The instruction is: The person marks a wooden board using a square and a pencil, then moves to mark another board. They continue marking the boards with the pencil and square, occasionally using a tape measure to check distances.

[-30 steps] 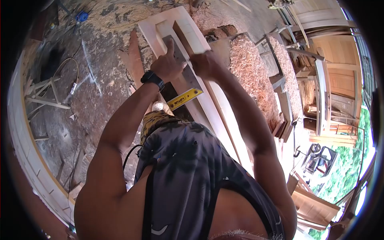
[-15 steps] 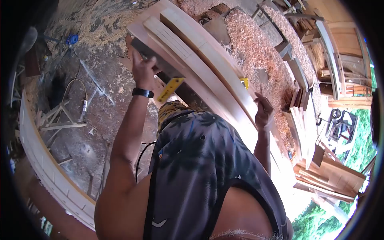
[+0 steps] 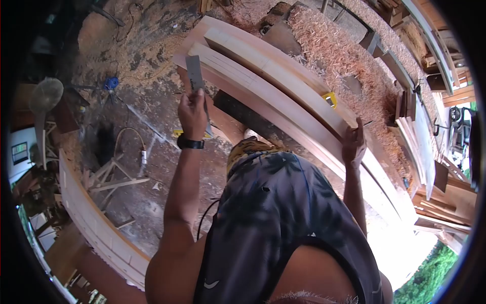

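Observation:
My left hand (image 3: 193, 115) is closed around a square with a grey metal blade (image 3: 194, 73) and a yellow stock (image 3: 208, 135). The blade points up, its tip over the near end of a curved, pale timber (image 3: 243, 76) with pencil lines across it. My right hand (image 3: 353, 146) rests at a second curved timber (image 3: 283, 73), index finger stretched along it and the other fingers curled. A thin, dark pencil-like stick (image 3: 368, 123) sticks out beside that finger. A yellow tape measure (image 3: 329, 100) sits on the timber just above my right hand.
Both timbers lie on a wider curved board (image 3: 205, 28). Wood shavings (image 3: 324, 40) cover the ground beyond it. A long white curved piece (image 3: 96, 223) stands at left, near a small wooden frame (image 3: 119, 175) and a cable (image 3: 124, 129). Stacked boards (image 3: 412, 142) are at right.
My left hand has turned the square so its blade points upward, with the yellow stock now lower. My right hand has come forward onto the timber beside the tape measure. The view has shifted.

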`<state>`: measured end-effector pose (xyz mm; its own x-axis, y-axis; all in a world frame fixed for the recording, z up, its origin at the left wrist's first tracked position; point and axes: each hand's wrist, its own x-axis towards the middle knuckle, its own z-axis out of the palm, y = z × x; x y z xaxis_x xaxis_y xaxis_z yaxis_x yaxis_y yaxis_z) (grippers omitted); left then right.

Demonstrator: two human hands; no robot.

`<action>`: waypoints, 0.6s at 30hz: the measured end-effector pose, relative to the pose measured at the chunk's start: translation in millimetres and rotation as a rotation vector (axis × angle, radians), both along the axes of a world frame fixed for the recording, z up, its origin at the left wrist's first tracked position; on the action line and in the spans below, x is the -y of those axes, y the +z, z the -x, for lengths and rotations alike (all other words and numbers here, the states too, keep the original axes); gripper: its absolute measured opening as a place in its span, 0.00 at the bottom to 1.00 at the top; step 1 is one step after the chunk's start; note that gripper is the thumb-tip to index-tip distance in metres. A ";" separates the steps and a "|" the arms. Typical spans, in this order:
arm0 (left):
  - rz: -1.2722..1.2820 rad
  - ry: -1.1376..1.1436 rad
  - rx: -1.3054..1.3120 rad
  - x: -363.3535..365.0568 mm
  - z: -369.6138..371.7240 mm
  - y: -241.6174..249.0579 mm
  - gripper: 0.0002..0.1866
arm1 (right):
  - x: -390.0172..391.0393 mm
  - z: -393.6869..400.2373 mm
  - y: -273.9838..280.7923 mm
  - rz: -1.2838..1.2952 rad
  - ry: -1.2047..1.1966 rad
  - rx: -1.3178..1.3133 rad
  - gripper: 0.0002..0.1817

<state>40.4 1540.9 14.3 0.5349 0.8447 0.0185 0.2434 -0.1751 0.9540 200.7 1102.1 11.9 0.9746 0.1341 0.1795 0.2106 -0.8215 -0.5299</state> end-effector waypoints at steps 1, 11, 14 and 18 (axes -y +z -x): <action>-0.012 -0.036 0.033 0.7 -1.4 0.6 0.21 | 4.7 -2.7 -5.5 0.042 0.044 0.062 0.28; 0.131 -0.341 -0.234 52.4 33.4 -21.3 0.21 | -6.5 -1.2 1.9 0.087 -0.033 -0.039 0.33; 0.037 -0.470 -0.276 61.0 37.1 -11.8 0.17 | -6.0 -0.7 0.4 0.100 -0.027 -0.058 0.34; -0.168 -0.516 -0.275 42.4 25.0 7.5 0.16 | -2.3 -1.6 -4.5 0.127 -0.027 -0.046 0.35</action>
<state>15.4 1498.6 21.8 0.8786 0.4726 -0.0680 0.3209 -0.4792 0.8169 202.3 1104.4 7.4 0.9850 0.1261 0.1180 0.1652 -0.8876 -0.4299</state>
